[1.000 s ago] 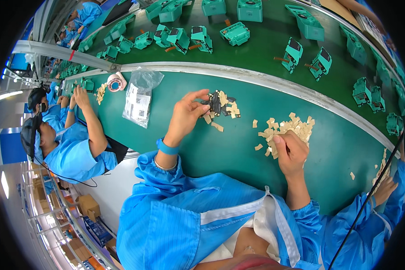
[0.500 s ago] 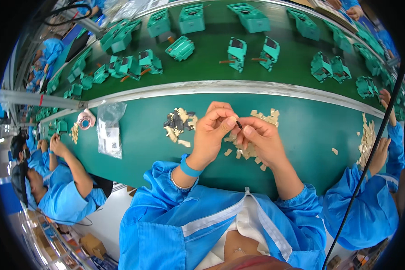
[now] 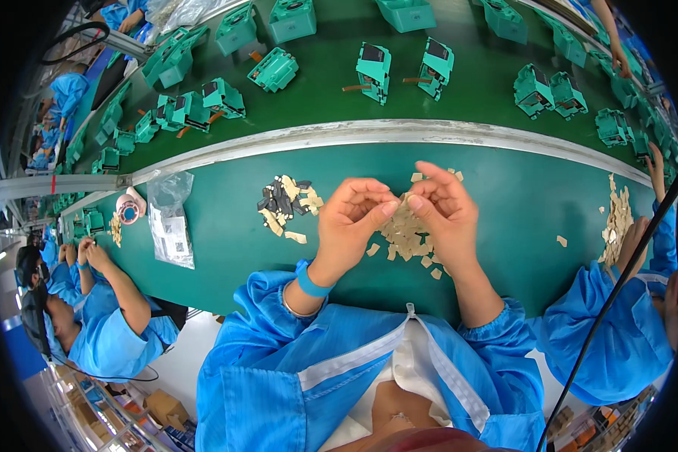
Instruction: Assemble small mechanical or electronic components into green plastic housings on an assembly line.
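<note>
Cream-coloured, flat, roughly rectangular small pieces (image 3: 408,242) lie in a loose heap on the smooth green surface (image 3: 505,226), at six o'clock from the point where our fingertips converge. We judge the step in hand to be fine two-handed handling of a small part directly above this heap. Our bare left hand (image 3: 346,230) and bare right hand (image 3: 453,218) face each other, thumb and index fingertips drawn close together on both. Whether the fingers are clamped on a part, we cannot tell; anything between them is too small and too covered.

The next move calls for a light, precise pinch, with both wrists steady and neither hand disturbing the heap.

Appearance: the pieces are thin, matt to slightly shiny, and irregularly overlapped; several lie singly along the heap's lower edge. We note one stray cream-coloured flat piece (image 3: 562,241) between three and four o'clock. At nine o'clock, apart from our left hand, sits a mixed cluster of black strip-like parts and cream-coloured pieces (image 3: 285,202). Farther out at nine o'clock lies a clear plastic bag with white labels (image 3: 172,226).
</note>
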Tool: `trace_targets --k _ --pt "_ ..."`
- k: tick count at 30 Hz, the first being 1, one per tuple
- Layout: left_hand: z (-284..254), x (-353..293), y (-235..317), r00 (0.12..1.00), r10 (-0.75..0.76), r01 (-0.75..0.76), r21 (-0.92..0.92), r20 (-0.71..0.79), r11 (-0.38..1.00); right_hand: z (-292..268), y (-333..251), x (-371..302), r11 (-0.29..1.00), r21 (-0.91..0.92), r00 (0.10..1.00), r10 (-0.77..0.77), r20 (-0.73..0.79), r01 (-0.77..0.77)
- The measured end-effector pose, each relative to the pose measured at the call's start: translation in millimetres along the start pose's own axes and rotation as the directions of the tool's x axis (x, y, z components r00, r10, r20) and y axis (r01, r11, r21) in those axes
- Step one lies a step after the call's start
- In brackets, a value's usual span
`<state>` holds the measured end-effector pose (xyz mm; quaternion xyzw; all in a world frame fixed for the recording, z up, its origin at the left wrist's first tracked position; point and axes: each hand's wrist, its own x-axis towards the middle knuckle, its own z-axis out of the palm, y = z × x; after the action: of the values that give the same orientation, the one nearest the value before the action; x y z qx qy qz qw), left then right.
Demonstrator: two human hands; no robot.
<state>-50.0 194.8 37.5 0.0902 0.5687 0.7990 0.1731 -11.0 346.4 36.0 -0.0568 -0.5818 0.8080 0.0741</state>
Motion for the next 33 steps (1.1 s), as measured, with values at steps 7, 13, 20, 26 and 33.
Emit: trace_targets --k 7,13,20,26,33 --pt "12 -3 -8 0.982 0.087 -0.098 -0.054 -0.168 0.994 2 6 -5 0.99 0.049 0.991 0.132 -0.03 -0.131" --pt "-7 8 13 0.81 0.424 -0.576 0.681 0.405 0.451 -8 -6 0 0.961 0.123 0.968 0.252 -0.008 -0.249" --pt "-16 3 5 0.666 0.478 -0.703 0.695 0.572 0.147 -2 -12 -3 0.918 0.155 0.931 0.358 0.074 -0.366" --pt "-12 4 18 0.589 0.547 -0.668 0.74 0.595 -0.085 -9 -15 -9 0.914 -0.032 0.908 0.406 0.101 -0.405" --pt "-8 2 13 0.606 0.599 -0.71 0.695 0.523 0.112 -7 -16 -12 0.956 -0.078 0.937 0.293 0.188 -0.283"
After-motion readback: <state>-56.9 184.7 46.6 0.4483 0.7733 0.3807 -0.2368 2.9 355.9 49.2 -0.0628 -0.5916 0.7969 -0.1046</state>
